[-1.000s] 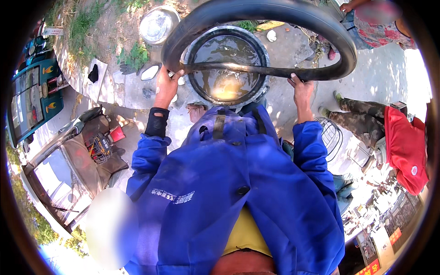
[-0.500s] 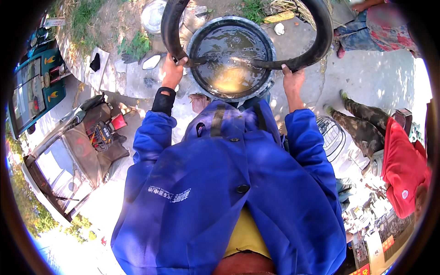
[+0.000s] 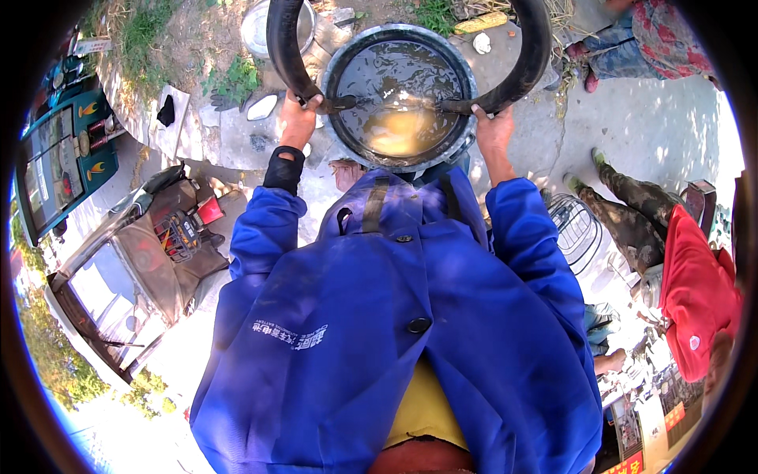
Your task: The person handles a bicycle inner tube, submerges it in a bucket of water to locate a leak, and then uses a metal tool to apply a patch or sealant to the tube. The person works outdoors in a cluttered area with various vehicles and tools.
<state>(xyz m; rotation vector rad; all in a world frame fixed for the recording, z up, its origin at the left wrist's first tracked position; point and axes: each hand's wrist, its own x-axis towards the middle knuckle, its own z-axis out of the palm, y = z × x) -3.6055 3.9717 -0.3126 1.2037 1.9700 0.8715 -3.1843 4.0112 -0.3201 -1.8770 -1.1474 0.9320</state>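
Observation:
A thick black inner tube (image 3: 534, 57) runs in a big loop over a round dark basin (image 3: 338, 141) of murky water (image 3: 399, 75). Its near stretch is flattened and narrower, crossing the basin at the water's surface; the far part of the loop leaves the top of the picture. At the basin's left side my left hand (image 3: 299, 122) is closed round the tube, thumb on top. My right hand (image 3: 494, 133) grips the tube at the right side, its thumb pressed on the upper face. Both sleeves are blue, and a black band circles my left wrist.
Behind the basin lie a pale round lid or pan (image 3: 264, 30), a corn cob (image 3: 482, 22) and a white lump (image 3: 482, 43). Three-wheeled vehicles (image 3: 150, 253) stand left. At right are a wire basket (image 3: 575, 231) and people, one in red (image 3: 699, 292).
My right hand has moved a little left, bringing its side of the tube inward over the basin's rim. The tube's left side has shifted slightly left, with my left hand still holding it.

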